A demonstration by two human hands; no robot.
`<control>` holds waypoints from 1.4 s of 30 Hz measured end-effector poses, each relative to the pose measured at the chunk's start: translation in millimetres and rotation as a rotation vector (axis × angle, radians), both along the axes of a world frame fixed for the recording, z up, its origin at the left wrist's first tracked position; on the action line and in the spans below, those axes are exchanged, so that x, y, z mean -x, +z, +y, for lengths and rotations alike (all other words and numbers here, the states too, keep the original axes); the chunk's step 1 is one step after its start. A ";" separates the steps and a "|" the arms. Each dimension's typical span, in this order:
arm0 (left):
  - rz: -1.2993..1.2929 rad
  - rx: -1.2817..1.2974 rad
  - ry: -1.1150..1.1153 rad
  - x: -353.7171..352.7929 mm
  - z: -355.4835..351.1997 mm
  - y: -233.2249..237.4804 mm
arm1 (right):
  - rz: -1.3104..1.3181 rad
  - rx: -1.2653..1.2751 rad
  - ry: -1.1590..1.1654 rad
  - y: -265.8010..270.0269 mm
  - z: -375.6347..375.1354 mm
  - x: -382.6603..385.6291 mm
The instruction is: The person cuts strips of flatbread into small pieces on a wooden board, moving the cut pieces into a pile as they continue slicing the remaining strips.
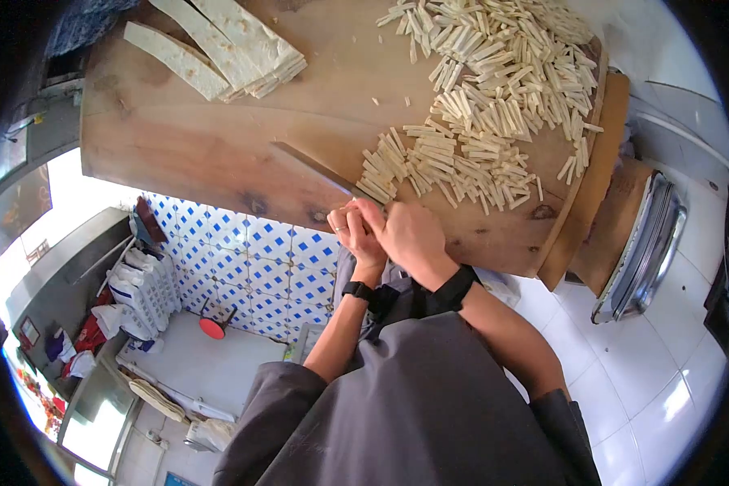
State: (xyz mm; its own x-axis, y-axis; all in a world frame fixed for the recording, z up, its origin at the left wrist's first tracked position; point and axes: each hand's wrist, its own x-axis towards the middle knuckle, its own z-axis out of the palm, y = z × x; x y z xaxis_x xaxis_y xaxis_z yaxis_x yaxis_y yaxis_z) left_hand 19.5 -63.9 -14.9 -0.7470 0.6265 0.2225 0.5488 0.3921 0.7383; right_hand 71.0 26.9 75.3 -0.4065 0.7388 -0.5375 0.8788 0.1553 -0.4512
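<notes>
A knife (320,170) is seen almost edge-on over the near edge of the wooden board (243,154), its blade pointing away to the left. My right hand (413,235) is wrapped round its handle end, which the hand mostly hides. My left hand (358,235) is pressed against the right one, fingers curled in close to the blade's near end; what they hold, if anything, is hidden. Just beyond my hands lies a spread of cut flatbread strips (462,162), with a larger heap behind. Folded flatbread pieces (235,49) are stacked at the board's far left.
The board's right edge has a raised wooden strip (583,202). Metal trays (644,247) stand beyond it. Below on the left are a white plastic basket (142,292), a red round stool-like object (212,328) and blue-and-white tiles (251,259). White floor tiles (591,389) show at right.
</notes>
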 end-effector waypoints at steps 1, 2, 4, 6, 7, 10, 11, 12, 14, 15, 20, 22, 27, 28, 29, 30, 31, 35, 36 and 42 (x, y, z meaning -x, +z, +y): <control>0.019 -0.008 -0.011 -0.3 -1.3 -5.5 | 0.027 0.027 -0.005 -2.2 2.3 -5.3; 0.039 -0.019 -0.020 -0.2 -1.0 -10.3 | 0.042 0.016 -0.008 -2.6 3.5 -12.5; 0.053 -0.005 -0.048 0.4 1.8 0.7 | 0.059 0.039 -0.065 -0.8 -2.0 -34.7; 0.018 0.015 0.021 -3.0 5.0 3.6 | -0.031 -0.010 -0.019 6.5 -11.2 -71.9; 0.025 0.012 0.015 -3.3 5.4 3.6 | -0.004 -0.026 -0.041 10.6 -16.0 -88.0; 0.018 -0.030 0.039 -5.4 8.6 9.0 | -0.011 -0.080 -0.039 29.1 -31.7 -105.8; 0.026 -0.050 0.034 -4.5 8.0 8.1 | -0.048 -0.108 -0.018 35.2 -34.5 -106.7; 0.032 -0.054 0.031 -4.0 8.5 10.7 | -0.042 -0.113 -0.021 38.5 -37.4 -106.2; 0.048 -0.034 0.018 -2.8 7.6 15.3 | -0.012 -0.115 -0.007 43.4 -42.3 -102.3; 0.053 -0.032 0.017 -2.3 7.2 17.7 | -0.005 -0.119 0.005 48.4 -42.9 -99.2; -0.038 0.002 0.039 -4.2 7.8 22.3 | 0.006 -0.135 0.030 50.9 -44.8 -91.3; -0.015 0.000 0.035 -3.9 6.7 18.6 | -0.007 -0.142 0.046 51.1 -43.9 -91.4; -0.056 -0.006 0.018 -4.3 3.2 14.3 | -0.005 -0.076 0.046 57.6 -37.6 -90.3; -0.045 -0.014 0.022 -4.6 2.9 13.6 | -0.006 -0.075 0.048 57.6 -38.1 -90.4; -0.036 -0.023 0.025 -4.8 2.8 13.0 | -0.018 -0.077 0.065 57.9 -38.9 -90.8; -0.038 -0.025 0.026 -5.1 3.7 13.6 | -0.031 -0.081 0.082 58.1 -38.9 -90.9; -0.037 -0.030 0.028 -5.8 4.6 14.5 | -0.035 -0.083 0.082 57.9 -38.5 -90.6; -0.013 0.051 0.055 -5.4 1.9 12.3 | -0.098 -0.029 0.068 62.5 -35.3 -81.8; -0.015 0.053 0.054 -5.6 0.8 11.4 | -0.111 0.004 0.057 64.6 -34.6 -79.2; 0.062 -0.006 0.065 -4.0 3.4 6.7 | -0.117 -0.010 0.077 57.5 -27.9 -55.7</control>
